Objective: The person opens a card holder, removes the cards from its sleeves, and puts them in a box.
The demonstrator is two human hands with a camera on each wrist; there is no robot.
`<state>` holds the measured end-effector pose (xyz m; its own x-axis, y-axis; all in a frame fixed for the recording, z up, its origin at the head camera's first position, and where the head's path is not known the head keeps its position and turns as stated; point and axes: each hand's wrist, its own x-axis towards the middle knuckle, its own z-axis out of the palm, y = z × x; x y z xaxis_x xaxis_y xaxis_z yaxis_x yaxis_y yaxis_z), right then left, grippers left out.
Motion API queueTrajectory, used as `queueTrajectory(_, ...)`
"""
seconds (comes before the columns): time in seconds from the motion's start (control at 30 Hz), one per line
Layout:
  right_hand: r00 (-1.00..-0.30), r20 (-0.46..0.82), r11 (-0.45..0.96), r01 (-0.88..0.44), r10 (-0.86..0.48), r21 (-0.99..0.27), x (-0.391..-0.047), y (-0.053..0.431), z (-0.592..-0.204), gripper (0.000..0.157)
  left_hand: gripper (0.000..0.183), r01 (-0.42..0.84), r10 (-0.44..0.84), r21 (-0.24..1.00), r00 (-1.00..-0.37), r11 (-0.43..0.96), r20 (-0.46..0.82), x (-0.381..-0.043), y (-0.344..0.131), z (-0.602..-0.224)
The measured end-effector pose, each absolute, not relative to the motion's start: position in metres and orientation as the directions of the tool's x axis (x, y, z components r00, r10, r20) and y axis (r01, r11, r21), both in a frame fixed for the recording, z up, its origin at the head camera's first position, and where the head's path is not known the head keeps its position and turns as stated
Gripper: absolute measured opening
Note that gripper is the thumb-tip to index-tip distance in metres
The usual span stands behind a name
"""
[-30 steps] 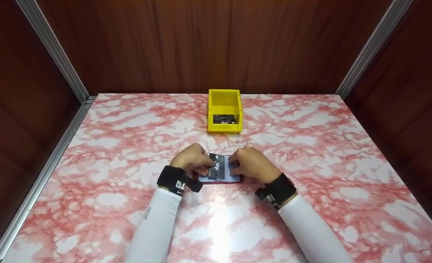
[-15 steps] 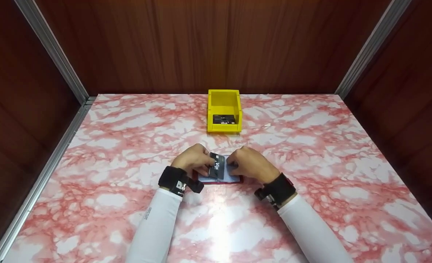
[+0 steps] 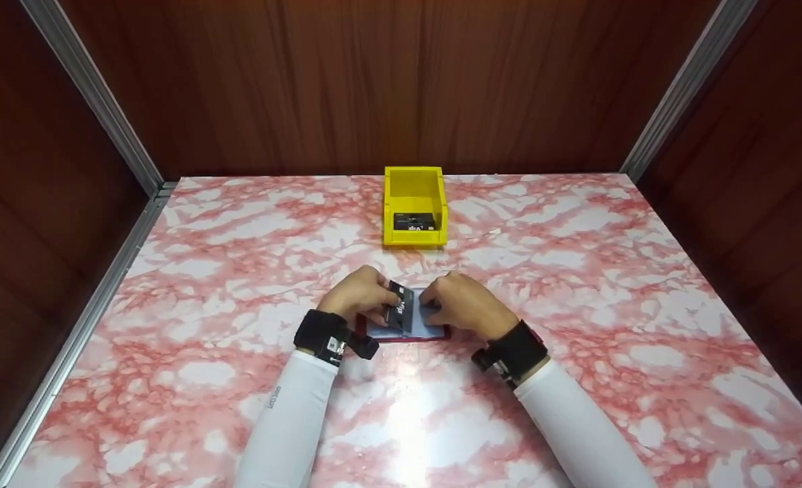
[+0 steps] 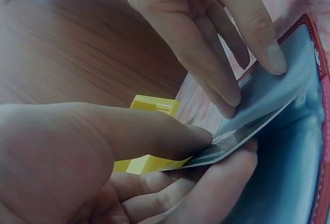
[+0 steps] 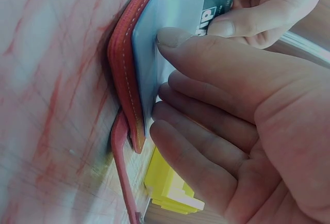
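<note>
My left hand (image 3: 360, 295) pinches a black card (image 3: 399, 306) with "Vip" lettering between thumb and fingers. The card stands tilted above an open red card holder (image 3: 414, 339) with clear plastic sleeves. In the left wrist view the card (image 4: 227, 144) appears partly within a clear sleeve (image 4: 283, 87); how deep it sits is hard to tell. My right hand (image 3: 465, 303) rests on the sleeve's right part, thumb and fingertips spread apart on the plastic. Seen from the right wrist, its thumb (image 5: 175, 37) touches the sleeve and the other fingers lie by its edge.
A yellow bin (image 3: 414, 237) stands behind the card holder, with black cards (image 3: 414, 221) lying in it. A red strap (image 5: 121, 167) hangs from the card holder. Dark wood panels (image 3: 387, 81) enclose the marbled table (image 3: 577, 271) at the back and sides.
The card in my left hand has tilted up more steeply and shifted slightly left. My right hand has edged slightly left over the sleeve.
</note>
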<state>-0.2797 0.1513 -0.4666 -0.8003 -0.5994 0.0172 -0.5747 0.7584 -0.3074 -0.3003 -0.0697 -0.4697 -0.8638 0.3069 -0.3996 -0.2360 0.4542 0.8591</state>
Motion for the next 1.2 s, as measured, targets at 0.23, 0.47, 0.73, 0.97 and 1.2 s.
queueTrajectory(0.23,-0.799,-0.004,0.760,-0.571,-0.602,-0.312,-0.280,0.152,-0.465,0.021,0.021,-0.146,0.292,0.835,-0.893,0.530,-0.341,-0.301,-0.073,-0.465)
queueTrajectory(0.47,-0.799,-0.029,0.760,-0.561,-0.601,-0.328,-0.282,0.154,-0.463,0.023,0.013,-0.118,0.238,0.833,-0.928,0.540,-0.286,-0.301,-0.075,-0.457)
queueTrajectory(0.73,-0.821,-0.058,0.786,-0.521,-0.569,-0.334,-0.281,0.157,-0.461,0.028,0.014,-0.097,0.211,0.828,-0.945,0.552,-0.252,-0.300,-0.077,-0.447)
queueTrajectory(0.97,-0.825,-0.061,0.792,-0.516,-0.563,-0.325,-0.281,0.156,-0.459,0.030,0.018,-0.063,0.216,0.838,-0.953,0.542,-0.211,-0.300,-0.079,-0.441)
queueTrajectory(1.2,-0.800,-0.018,0.760,-0.563,-0.600,-0.325,-0.283,0.157,-0.461,0.026,0.024,-0.040,0.213,0.831,-0.959,0.555,-0.188,-0.299,-0.084,-0.439)
